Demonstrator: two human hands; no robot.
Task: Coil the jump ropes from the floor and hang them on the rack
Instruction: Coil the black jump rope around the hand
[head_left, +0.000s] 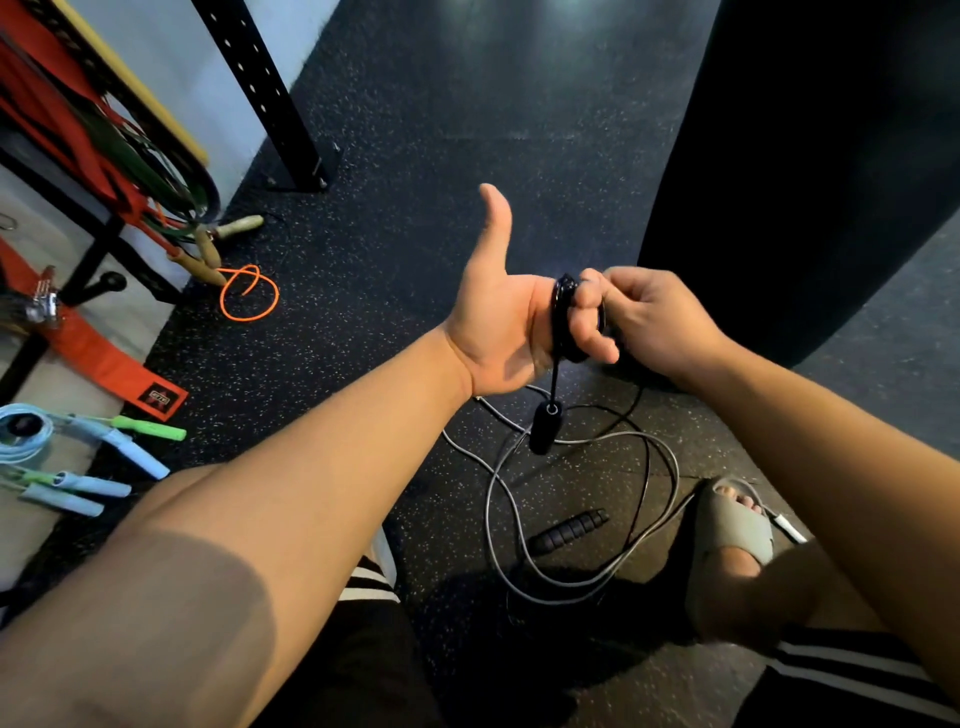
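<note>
A: Sweep from nine o'clock for me.
B: Pale blue ropes (135, 456) sit by the rack (98, 249). An orange rope (249, 293) loops on the floor at ten.
A: And in hand?
B: At centre the left hand (498, 332), thumb up, has the black jump rope (563, 322) wound round its curled fingers. One handle (544, 428) dangles beneath. At three o'clock the right hand (660, 317) pinches the cord beside the coil.
A: How will it handle?
B: Light, thin and limp, I'd say, but probably springy. Grip across the whole bundle so the loops don't slip. A grey rope (487, 506) sprawls on the floor at five.
</note>
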